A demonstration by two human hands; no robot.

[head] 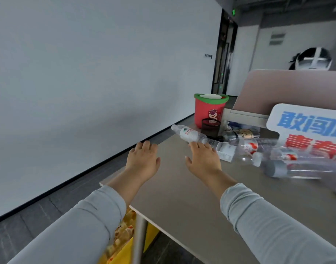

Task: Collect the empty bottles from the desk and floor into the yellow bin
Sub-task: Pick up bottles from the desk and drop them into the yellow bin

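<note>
Several clear plastic bottles lie on the beige desk [182,183]. The nearest one, a bottle with a white label [188,132], lies at the desk's far left. More bottles [258,147] lie in a pile to its right, one with a grey cap [296,168]. My right hand [204,158] hovers with fingers straight, its fingertips just short of the white-label bottle. My left hand [143,158] is open over the desk's left edge and holds nothing. The yellow bin [123,242] shows below the desk corner, partly hidden by my left sleeve.
A red bucket with a green rim [209,109] and a black mesh cup [211,126] stand at the far end. A white sign with blue and red characters [308,130] leans at right before a pink divider [289,88]. A person's head shows behind it.
</note>
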